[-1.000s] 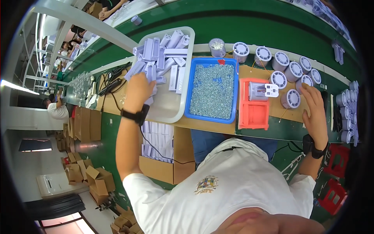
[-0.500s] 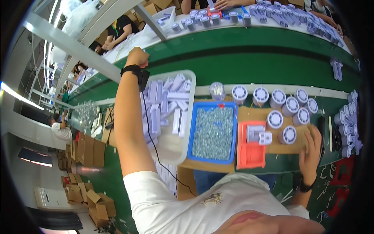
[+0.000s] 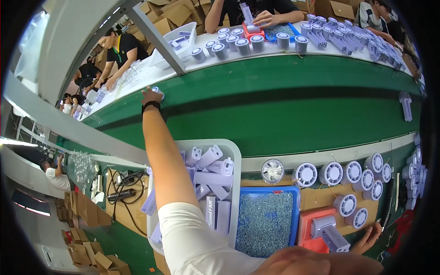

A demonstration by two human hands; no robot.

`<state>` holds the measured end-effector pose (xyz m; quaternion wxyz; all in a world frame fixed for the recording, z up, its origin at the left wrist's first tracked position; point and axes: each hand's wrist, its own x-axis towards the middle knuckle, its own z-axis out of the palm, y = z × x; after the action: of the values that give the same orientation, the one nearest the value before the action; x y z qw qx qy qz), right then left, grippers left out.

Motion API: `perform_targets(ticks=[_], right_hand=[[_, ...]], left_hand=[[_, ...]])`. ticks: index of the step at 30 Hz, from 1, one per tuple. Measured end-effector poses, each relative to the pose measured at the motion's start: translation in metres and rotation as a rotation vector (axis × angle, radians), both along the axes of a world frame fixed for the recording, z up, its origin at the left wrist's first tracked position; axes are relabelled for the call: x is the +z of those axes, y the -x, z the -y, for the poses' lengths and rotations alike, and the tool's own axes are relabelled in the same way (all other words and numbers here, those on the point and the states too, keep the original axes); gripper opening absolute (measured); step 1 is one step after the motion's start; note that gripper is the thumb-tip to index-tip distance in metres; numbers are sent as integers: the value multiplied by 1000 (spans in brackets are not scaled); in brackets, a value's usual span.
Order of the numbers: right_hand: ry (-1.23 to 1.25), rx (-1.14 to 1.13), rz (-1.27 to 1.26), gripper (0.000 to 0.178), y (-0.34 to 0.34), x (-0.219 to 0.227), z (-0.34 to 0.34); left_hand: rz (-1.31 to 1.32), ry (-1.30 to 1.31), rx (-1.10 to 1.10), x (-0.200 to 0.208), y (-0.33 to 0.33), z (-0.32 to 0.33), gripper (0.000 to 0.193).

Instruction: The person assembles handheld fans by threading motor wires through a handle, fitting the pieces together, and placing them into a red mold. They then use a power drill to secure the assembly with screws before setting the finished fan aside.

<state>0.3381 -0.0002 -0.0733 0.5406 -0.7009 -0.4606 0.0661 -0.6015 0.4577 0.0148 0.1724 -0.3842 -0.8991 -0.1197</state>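
My left arm stretches far out over the green conveyor belt (image 3: 275, 114). At its far edge, my left hand (image 3: 150, 95) is closed round a small lilac round fan head (image 3: 158, 91), partly hidden by the fingers. Low on the right, my right hand (image 3: 368, 238) rests at the bench edge with fingers apart, beside the lower end of a black pen-like tool (image 3: 388, 208). Nearest to it, a lilac fan body with a handle (image 3: 335, 239) lies in a red fixture (image 3: 305, 229). Several round fan heads (image 3: 345, 205) stand on cardboard behind.
A blue tray (image 3: 295, 215) of small screws sits left of the fixture. Under my left arm is a grey-white bin (image 3: 236, 183) of lilac handles. A clear cup (image 3: 272, 171) stands behind the tray. A metal post (image 3: 158, 39) rises at the left. Co-workers sit across the belt.
The view has shifted toward the belt, so the bench sits lower in it. My left arm still reaches out; the fan head in that hand now shows. My right hand has moved nearer the bench edge.
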Motion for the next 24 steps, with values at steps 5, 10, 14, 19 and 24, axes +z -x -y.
perform_targets(ticks=[5,10,14,19,24], right_hand=[[3,26,10,28,8,3,-7],[41,0,78,26,29,46,13],[-194,190,-126,24,6,53,24],[-531,304,-362,23,-8,108,77],[-392,1083,-4,52,35,193,134]], left_hand=[[0,37,-179,2,24,-9,66],[-3,143,-168,39,-78,20,60],[81,347,-611,115,-127,89,58],[534,43,-1143,234,-365,260,67],[719,76,-1606,256,-514,468,63]])
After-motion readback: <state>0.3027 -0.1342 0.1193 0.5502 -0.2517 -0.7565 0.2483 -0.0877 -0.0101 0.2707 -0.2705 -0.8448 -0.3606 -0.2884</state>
